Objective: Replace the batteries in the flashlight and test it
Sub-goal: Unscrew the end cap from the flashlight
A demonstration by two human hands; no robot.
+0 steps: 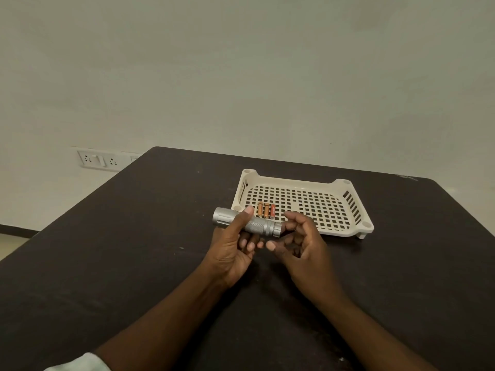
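**Hidden, cropped or too small to read**

The left hand covers the middle of the flashlight, hiding part of its barrel. The labels on the three batteries in the tray are too small to read. The worktop and both forearms run off the bottom edge. Whether the right hand's fingers touch the tail cap cannot be told.

Flashlight: we see a silver metal cylinder with a knurled body, lying roughly level above the table, wide head to our left, tail cap to our right.
Batteries: we count three small cells, two orange and one red, side by side, ends pointing away from us, in the near-left part of the basket.
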